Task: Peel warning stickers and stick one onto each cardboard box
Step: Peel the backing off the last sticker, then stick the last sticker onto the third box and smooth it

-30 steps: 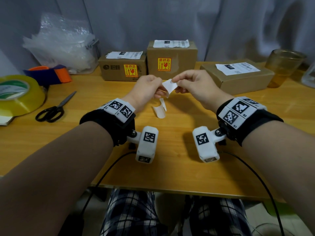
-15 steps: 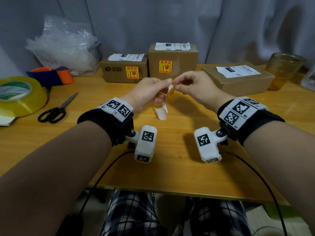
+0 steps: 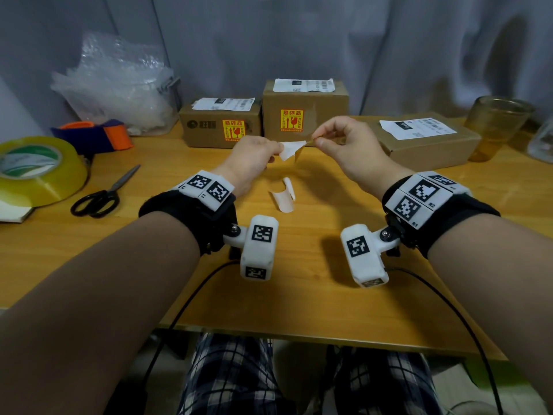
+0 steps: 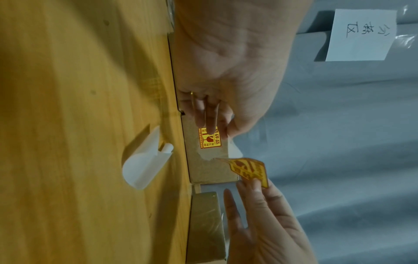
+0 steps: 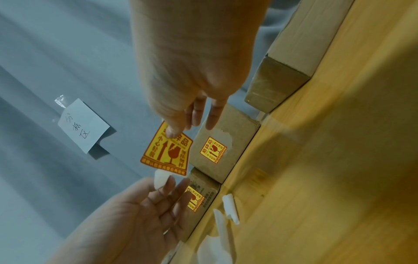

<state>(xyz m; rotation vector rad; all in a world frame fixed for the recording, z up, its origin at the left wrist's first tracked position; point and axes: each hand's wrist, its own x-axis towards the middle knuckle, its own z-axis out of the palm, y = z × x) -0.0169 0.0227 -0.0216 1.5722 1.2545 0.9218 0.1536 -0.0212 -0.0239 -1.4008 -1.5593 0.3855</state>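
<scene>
Head view: the right hand (image 3: 344,145) is pinching the warning sticker (image 3: 300,150), the left hand (image 3: 254,154) pinching its white backing (image 3: 288,150); the unstickered box (image 3: 431,145) is lying just right.

Right wrist view: the sticker is hanging from the thumb, almost free.

We wear black wrist straps (image 3: 191,214) topped with white plates of black square codes, a white camera pod (image 3: 259,247) bolted under each, thin black cables trailing, and plaid trousers (image 3: 227,375) at lower centre.
</scene>
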